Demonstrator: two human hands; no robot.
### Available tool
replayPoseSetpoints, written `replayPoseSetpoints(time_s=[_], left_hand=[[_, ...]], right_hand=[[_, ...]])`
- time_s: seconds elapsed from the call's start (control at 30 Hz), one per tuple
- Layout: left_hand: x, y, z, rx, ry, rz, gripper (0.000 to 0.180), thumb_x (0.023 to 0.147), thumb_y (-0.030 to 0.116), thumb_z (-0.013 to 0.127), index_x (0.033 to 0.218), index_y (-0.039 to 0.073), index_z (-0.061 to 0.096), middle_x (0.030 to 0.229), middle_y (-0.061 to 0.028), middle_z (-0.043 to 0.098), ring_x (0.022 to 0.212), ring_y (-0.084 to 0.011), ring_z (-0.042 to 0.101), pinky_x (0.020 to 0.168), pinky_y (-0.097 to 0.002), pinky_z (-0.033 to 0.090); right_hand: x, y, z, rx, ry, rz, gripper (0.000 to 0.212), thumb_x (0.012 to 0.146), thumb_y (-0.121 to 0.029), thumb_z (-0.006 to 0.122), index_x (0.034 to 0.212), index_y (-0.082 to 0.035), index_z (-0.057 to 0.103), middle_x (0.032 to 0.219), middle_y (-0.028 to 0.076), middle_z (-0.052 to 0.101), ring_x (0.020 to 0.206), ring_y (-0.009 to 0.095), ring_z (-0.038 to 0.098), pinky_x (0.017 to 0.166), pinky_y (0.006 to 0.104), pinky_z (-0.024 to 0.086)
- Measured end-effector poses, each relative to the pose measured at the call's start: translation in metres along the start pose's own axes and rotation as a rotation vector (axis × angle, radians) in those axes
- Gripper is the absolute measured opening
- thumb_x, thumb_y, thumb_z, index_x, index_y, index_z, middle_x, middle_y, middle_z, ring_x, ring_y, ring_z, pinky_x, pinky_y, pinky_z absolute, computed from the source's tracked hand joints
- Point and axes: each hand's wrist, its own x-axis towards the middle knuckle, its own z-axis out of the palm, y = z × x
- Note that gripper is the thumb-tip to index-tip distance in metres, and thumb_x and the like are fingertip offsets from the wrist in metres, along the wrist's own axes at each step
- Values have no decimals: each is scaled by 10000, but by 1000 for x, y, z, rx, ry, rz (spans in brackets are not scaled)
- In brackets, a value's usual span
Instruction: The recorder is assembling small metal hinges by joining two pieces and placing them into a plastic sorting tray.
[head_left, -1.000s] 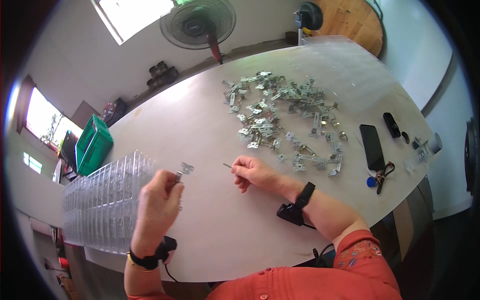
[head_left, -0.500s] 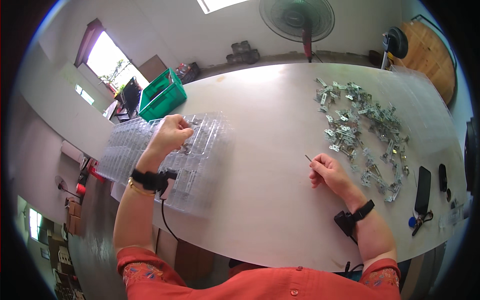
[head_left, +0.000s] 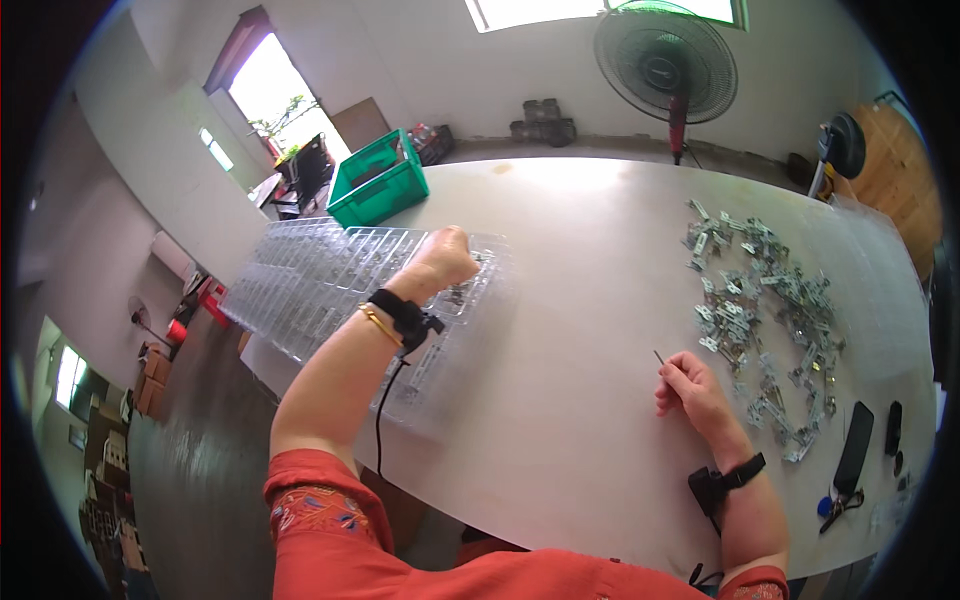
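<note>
Over the table [head_left: 580, 290], half-curled right hand [head_left: 694, 390], thin rod [head_left: 659, 357] in fingertip pinch

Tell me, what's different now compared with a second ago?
The left hand moved forward and leftward over the table, and is now above the clear trays; whether it still holds the metal bracket it carried is hidden. The view swung left too. The right hand still grips the thin rod, and the spread of metal parts looks unchanged.
</note>
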Motion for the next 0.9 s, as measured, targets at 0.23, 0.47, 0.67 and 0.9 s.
replayPoseSetpoints(time_s=[0.23, 0.47, 0.67, 0.9], left_hand=[[-1, 5, 11, 25, 24, 29, 182, 722, 120, 631, 714, -55, 679, 592, -199, 639, 532, -274, 665, 550, -384, 543], [-6, -1, 7, 44, 76, 42, 228, 736, 159, 652, 811, -45, 722, 742, -241, 692, 724, -331, 706, 729, -412, 556], [-18, -62, -31, 22, 147, -5, 239, 757, 186, 639, 823, -26, 728, 771, -246, 696, 753, -324, 709, 740, -395, 551], [-73, -150, -63, 30, 222, -203, 206, 731, 193, 673, 800, 10, 739, 851, -226, 720, 880, -344, 715, 829, -416, 544]], right_hand=[[-1, 3, -1, 16, 4, -7, 137, 1019, -187, 566, 988, -56, 542, 762, 42, 616, 622, 125, 613, 578, 295, 554], [-2, 2, -2, 3, -3, -13, 139, 1023, -191, 556, 997, -55, 541, 763, 47, 618, 614, 132, 616, 573, 299, 555], [-2, 1, -2, -10, 5, -18, 140, 1028, -191, 544, 1003, -54, 539, 766, 47, 618, 615, 137, 617, 573, 299, 555], [0, 3, -2, -44, 21, -17, 147, 1034, -195, 534, 1003, -51, 539, 759, 44, 615, 602, 129, 610, 560, 292, 555]])
